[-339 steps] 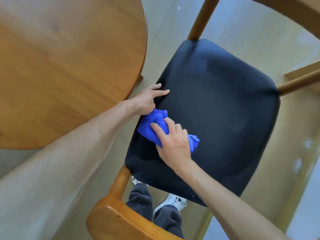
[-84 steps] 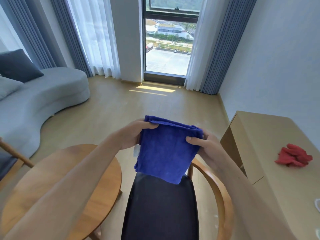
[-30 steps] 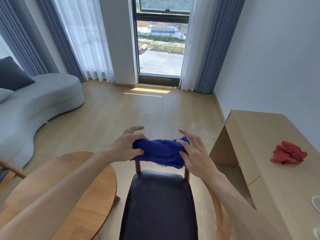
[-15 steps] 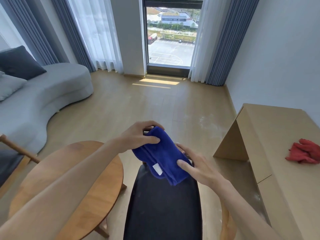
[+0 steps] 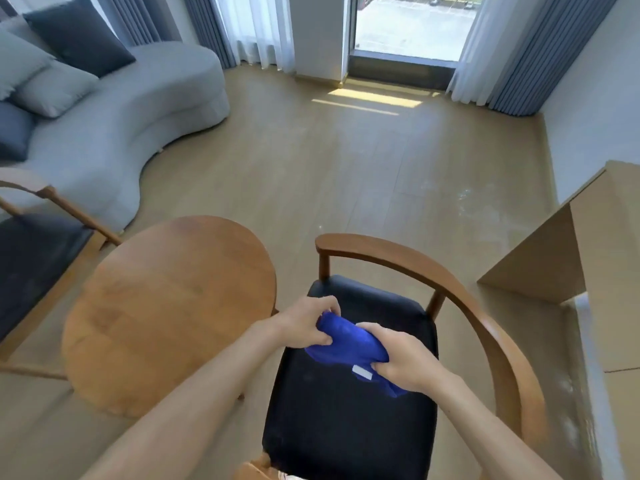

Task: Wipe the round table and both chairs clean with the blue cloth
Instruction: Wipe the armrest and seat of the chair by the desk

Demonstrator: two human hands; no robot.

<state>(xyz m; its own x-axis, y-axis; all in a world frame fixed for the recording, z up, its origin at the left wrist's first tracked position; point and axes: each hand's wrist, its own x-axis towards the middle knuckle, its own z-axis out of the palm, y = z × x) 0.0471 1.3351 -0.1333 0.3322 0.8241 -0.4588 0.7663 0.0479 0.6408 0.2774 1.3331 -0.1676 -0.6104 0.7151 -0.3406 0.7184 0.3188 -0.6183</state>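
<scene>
The blue cloth (image 5: 346, 344) looked like soft, matt terry fabric, bunched, with a small white sewn label. The round table (image 5: 166, 306) was warm, smooth wood with a faint satin sheen and visible grain. The near chair (image 5: 349, 410) had a curved frame of the same polished wood and a black seat pad, matt and slightly dusty. The sofa (image 5: 114, 133) was grey woven upholstery; the floor (image 5: 346, 174) was pale wood-look planking, lightly glossy.

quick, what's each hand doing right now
Left hand: closed, gripping the blue cloth.
Right hand: closed, gripping the same cloth.
</scene>
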